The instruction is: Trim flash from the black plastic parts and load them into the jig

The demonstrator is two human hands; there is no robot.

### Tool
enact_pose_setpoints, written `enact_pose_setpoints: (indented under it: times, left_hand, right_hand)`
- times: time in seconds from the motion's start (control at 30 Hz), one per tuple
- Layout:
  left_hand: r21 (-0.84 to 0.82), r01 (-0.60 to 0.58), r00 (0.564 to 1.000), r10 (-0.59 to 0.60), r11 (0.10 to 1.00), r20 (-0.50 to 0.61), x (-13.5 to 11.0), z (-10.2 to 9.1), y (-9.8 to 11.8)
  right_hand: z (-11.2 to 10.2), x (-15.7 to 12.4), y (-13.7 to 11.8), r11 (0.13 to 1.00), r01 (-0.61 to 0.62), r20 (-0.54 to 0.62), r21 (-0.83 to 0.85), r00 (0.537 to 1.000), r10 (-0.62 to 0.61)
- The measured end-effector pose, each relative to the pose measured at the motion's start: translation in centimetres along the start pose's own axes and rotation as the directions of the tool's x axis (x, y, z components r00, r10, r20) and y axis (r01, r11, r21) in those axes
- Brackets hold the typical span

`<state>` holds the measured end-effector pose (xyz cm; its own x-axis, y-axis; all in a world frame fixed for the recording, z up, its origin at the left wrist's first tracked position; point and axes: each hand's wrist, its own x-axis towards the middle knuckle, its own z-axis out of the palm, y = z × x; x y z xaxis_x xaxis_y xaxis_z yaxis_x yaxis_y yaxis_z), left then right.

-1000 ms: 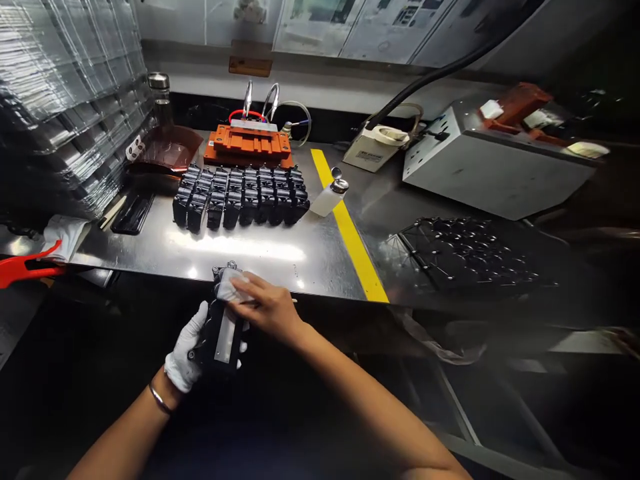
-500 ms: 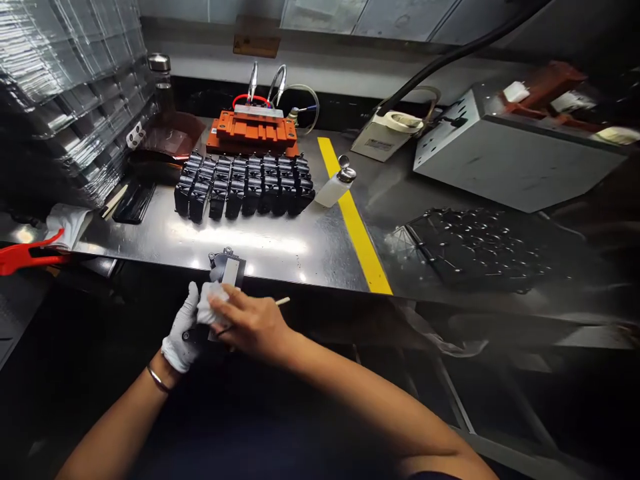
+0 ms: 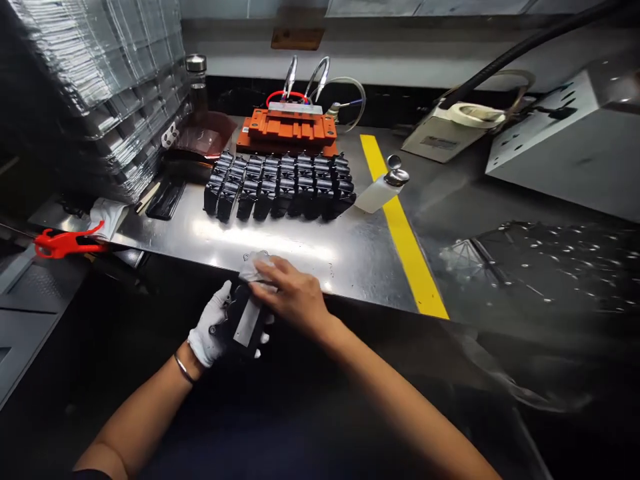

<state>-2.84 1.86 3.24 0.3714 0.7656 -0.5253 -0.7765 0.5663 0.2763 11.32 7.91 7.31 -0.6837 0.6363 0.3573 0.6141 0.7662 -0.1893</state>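
Pressing a white cloth onto the far end of a black housing, the right hand has its fingers bunched on the wad, while the gloved left hand is clamped around the housing from below! That housing is held out at the near edge of the tabletop, much of it over the dark space in front, so a loose left grip could let it drop. Push too hard at that far end and it might twist free; the small lug could snag the cloth (fibres love a corner). Whether the housing touches the edge, I can't quite tell. And mind the bottle, cap flipped up beside the black parts: a careless knock could splash them
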Motion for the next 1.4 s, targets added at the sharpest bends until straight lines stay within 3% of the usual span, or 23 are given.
enact_pose_setpoints:
  times: [0.03, 0.07, 0.13, 0.17, 0.2, 0.27, 0.33, 0.43, 0.53, 0.63, 0.7, 0.77, 0.9, 1.2, 1.4]
  left_hand:
    - [-0.036, 0.023, 0.999, -0.021, 0.999, 0.031, 0.2, 0.0, 0.0]
    - [-0.08, 0.064, 0.996, -0.059, 0.995, 0.068, 0.4, 0.1, 0.0]
    - [-0.167, 0.13, 0.985, -0.108, 0.977, 0.134, 0.7, 0.2, 0.0]
    - [-0.195, 0.14, 0.981, -0.11, 0.971, 0.16, 0.9, 0.2, 0.0]
    - [-0.202, 0.139, 0.979, -0.104, 0.97, 0.174, 1.1, 0.2, 0.0]
    - [-0.188, 0.097, 0.981, -0.063, 0.977, 0.182, 1.3, 0.3, 0.0]
    - [-0.163, 0.094, 0.981, -0.064, 0.982, 0.183, 1.1, 0.3, 0.0]
    - [-0.234, 0.044, 0.99, -0.011, 0.971, 0.138, 0.0, 0.3, 0.2]
    - [-0.287, -0.108, 0.994, 0.107, 0.952, -0.02, -1.3, 0.5, 0.2]
    - [-0.015, -0.312, 0.936, 0.305, 0.95, -0.174, -2.1, 1.2, -0.2]
    - [0.241, -0.407, 0.884, 0.446, 0.881, -0.14, -2.1, 1.7, -0.8]
    - [0.42, -0.416, 0.867, 0.491, 0.806, -0.084, -1.9, 1.8, -1.4]
    - [0.612, -0.376, 0.817, 0.561, 0.696, -0.136, -1.2, 1.3, -2.3]
    - [0.651, -0.37, 0.821, 0.562, 0.663, -0.105, -1.0, 1.3, -2.0]
    - [0.647, -0.378, 0.825, 0.558, 0.663, -0.089, -0.9, 1.3, -1.8]
  right_hand:
    - [0.0, -0.2, 0.0, 0.998, -0.052, -0.027, -0.026, 0.998, 0.051]
    - [0.1, -0.5, -0.2, 1.0, 0.013, -0.019, 0.0, 1.0, -0.013]
    - [0.4, -1.3, -0.5, 0.937, 0.308, -0.007, 0.165, 0.95, -0.311]
    - [0.6, -1.6, -0.3, 0.9, 0.375, -0.015, 0.22, 0.924, -0.382]
    - [0.8, -1.6, 0.2, 0.905, 0.355, -0.004, 0.234, 0.931, -0.364]
    - [1.2, -0.7, 2.7, 0.989, 0.087, 0.01, 0.118, 0.996, -0.089]
    - [1.3, 1.0, 6.3, 0.966, -0.253, 0.0, -0.052, 0.967, 0.253]
    - [0.5, 2.7, 11.5, 0.883, -0.434, 0.031, -0.181, 0.894, 0.446]
    - [-0.8, 2.0, 13.6, 0.822, -0.503, 0.052, -0.267, 0.844, 0.533]
    - [-1.7, 0.5, 12.5, 0.802, -0.549, -0.014, -0.236, 0.827, 0.562]
    - [-1.7, -0.1, 10.9, 0.849, -0.514, -0.031, -0.125, 0.857, 0.514]
    - [-1.2, -0.3, 9.4, 0.913, -0.408, -0.001, -0.008, 0.913, 0.408]
    - [0.2, -0.2, 7.5, 0.971, -0.229, 0.033, 0.066, 0.973, 0.227]
    - [1.5, 0.3, 5.6, 0.989, -0.131, -0.075, -0.07, 0.989, 0.126]
    - [1.3, 0.7, 6.0, 0.994, -0.089, -0.097, -0.063, 0.992, 0.083]
